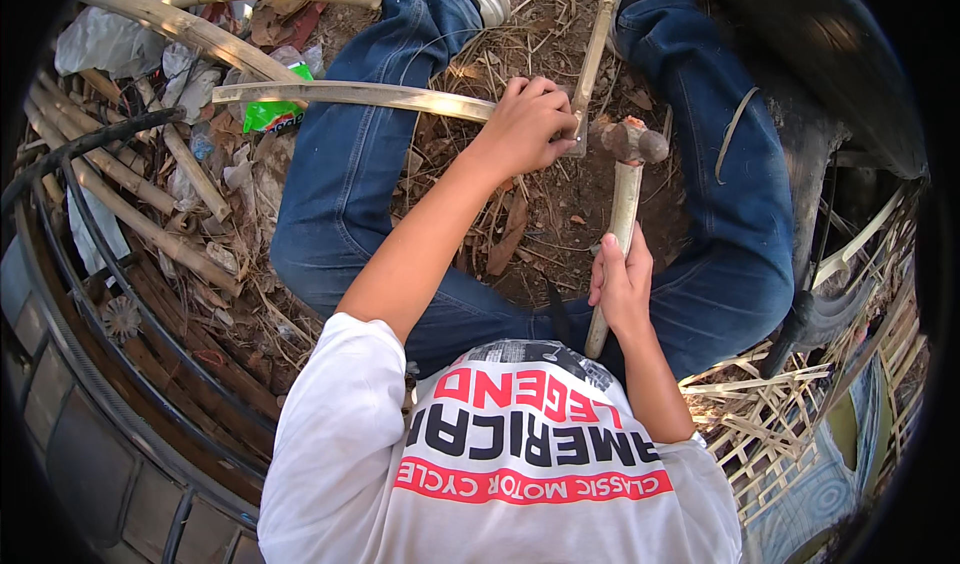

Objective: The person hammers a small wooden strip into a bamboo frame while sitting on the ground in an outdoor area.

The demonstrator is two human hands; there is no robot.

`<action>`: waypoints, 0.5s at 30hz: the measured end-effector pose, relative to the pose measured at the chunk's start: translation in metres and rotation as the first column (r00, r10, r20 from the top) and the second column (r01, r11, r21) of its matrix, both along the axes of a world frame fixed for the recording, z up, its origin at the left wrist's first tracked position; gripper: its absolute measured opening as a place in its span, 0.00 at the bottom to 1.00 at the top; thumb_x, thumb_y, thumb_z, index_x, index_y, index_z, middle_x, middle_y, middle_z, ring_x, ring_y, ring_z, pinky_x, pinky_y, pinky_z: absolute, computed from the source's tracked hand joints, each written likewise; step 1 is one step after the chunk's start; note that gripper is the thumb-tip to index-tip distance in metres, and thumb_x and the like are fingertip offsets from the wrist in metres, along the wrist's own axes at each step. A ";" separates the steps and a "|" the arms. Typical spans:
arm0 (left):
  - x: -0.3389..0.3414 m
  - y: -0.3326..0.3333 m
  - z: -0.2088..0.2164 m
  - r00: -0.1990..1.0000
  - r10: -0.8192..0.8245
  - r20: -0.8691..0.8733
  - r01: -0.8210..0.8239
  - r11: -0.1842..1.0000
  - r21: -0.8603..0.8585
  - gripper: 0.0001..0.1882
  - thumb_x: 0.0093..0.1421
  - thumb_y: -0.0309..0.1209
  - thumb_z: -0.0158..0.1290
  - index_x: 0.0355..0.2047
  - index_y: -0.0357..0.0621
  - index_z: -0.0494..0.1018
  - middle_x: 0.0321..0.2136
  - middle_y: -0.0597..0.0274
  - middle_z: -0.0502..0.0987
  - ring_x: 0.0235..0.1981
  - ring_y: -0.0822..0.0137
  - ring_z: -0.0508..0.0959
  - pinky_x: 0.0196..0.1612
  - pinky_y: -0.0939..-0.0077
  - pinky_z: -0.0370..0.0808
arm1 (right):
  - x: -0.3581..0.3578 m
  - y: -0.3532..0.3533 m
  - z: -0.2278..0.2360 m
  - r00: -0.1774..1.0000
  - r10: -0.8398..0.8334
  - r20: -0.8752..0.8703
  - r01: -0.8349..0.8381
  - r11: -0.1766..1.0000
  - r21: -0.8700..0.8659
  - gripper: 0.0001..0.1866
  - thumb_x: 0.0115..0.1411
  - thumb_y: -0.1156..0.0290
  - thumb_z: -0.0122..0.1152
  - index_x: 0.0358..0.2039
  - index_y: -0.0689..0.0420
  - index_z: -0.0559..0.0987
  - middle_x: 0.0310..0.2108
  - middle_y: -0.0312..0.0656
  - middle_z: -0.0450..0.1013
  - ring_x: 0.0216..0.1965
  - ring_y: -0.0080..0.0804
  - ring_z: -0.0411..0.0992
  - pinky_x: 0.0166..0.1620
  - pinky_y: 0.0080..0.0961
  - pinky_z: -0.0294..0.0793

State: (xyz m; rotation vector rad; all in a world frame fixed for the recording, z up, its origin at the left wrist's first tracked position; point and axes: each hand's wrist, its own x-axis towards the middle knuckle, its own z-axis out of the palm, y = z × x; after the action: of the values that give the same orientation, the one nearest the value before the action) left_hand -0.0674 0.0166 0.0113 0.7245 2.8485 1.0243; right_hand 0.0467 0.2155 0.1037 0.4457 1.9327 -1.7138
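My left hand is closed around the right end of a flat bamboo strip, which runs leftward over my left leg. By my fingertips that end meets a second bamboo strip that reaches away between my feet. A small bright spot shows at the joint; whether it is a nail I cannot make out. My right hand grips the pale wooden handle of a hammer. Its rusty, blunt head is up, just right of the joint and apart from it.
Bent bamboo poles and a green plastic wrapper lie at the far left. A dark metal frame curves along the left side. On the right are a dark rounded object and a lattice of thin slats. Dry leaves litter the soil.
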 end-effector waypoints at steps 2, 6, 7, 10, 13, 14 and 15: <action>0.004 -0.002 -0.001 1.000 0.013 -0.019 -0.012 1.000 0.006 0.12 0.43 0.33 0.67 0.30 0.50 0.81 0.34 0.71 0.75 0.50 0.63 0.70 0.53 0.63 0.61 | -0.003 0.007 -0.001 0.996 0.081 0.039 -0.082 0.996 0.022 0.13 0.70 0.61 0.46 0.39 0.59 0.67 0.14 0.33 0.61 0.09 0.17 0.59 0.11 0.16 0.59; 0.001 -0.003 0.001 0.999 -0.015 0.030 0.016 1.000 -0.019 0.11 0.46 0.36 0.66 0.30 0.52 0.82 0.34 0.70 0.75 0.49 0.63 0.70 0.53 0.62 0.62 | -0.004 0.003 0.004 0.992 0.042 0.121 -0.039 0.999 -0.023 0.11 0.69 0.63 0.48 0.35 0.58 0.66 0.13 0.33 0.62 0.09 0.18 0.59 0.12 0.18 0.58; 0.000 -0.001 0.000 1.000 -0.001 0.009 0.001 1.000 -0.014 0.11 0.45 0.35 0.67 0.29 0.51 0.81 0.34 0.70 0.75 0.50 0.64 0.70 0.53 0.62 0.62 | -0.002 0.002 0.003 0.997 0.029 0.070 -0.029 1.000 -0.013 0.12 0.69 0.63 0.48 0.35 0.59 0.66 0.13 0.33 0.62 0.09 0.18 0.59 0.12 0.18 0.58; 0.001 -0.001 0.001 1.000 0.007 -0.006 -0.007 0.999 -0.031 0.10 0.44 0.33 0.67 0.28 0.50 0.80 0.35 0.71 0.75 0.50 0.64 0.70 0.54 0.63 0.62 | -0.005 0.004 -0.001 0.995 0.065 0.080 -0.066 0.998 0.019 0.12 0.69 0.63 0.48 0.36 0.59 0.66 0.13 0.33 0.62 0.09 0.18 0.60 0.12 0.18 0.58; 0.001 -0.002 0.002 1.000 0.004 0.002 -0.004 0.999 -0.040 0.10 0.44 0.33 0.67 0.28 0.49 0.80 0.35 0.71 0.76 0.50 0.64 0.70 0.54 0.63 0.62 | 0.004 0.004 0.002 0.995 0.032 0.094 -0.030 0.999 -0.020 0.12 0.69 0.63 0.48 0.37 0.60 0.67 0.13 0.33 0.62 0.09 0.18 0.60 0.12 0.18 0.58; 0.000 -0.002 0.001 1.000 0.002 0.002 -0.002 1.000 -0.028 0.10 0.44 0.33 0.67 0.29 0.49 0.80 0.35 0.71 0.76 0.51 0.64 0.70 0.54 0.63 0.62 | 0.002 0.004 0.002 0.995 0.035 0.094 -0.034 0.999 -0.018 0.12 0.69 0.63 0.48 0.37 0.60 0.67 0.13 0.33 0.62 0.09 0.18 0.60 0.12 0.18 0.58; 0.000 -0.001 0.001 1.000 0.008 -0.014 -0.009 1.000 -0.023 0.11 0.44 0.33 0.67 0.29 0.49 0.81 0.35 0.71 0.75 0.51 0.64 0.70 0.54 0.63 0.62 | 0.002 0.003 0.001 0.997 0.046 0.055 -0.046 0.999 0.002 0.12 0.69 0.63 0.47 0.37 0.60 0.67 0.13 0.33 0.62 0.09 0.18 0.60 0.12 0.18 0.58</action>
State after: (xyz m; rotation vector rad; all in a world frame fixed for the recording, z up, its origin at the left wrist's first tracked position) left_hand -0.0675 0.0152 0.0123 0.7215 2.8730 0.9895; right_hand 0.0486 0.2189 0.1045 0.4415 1.8924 -1.6535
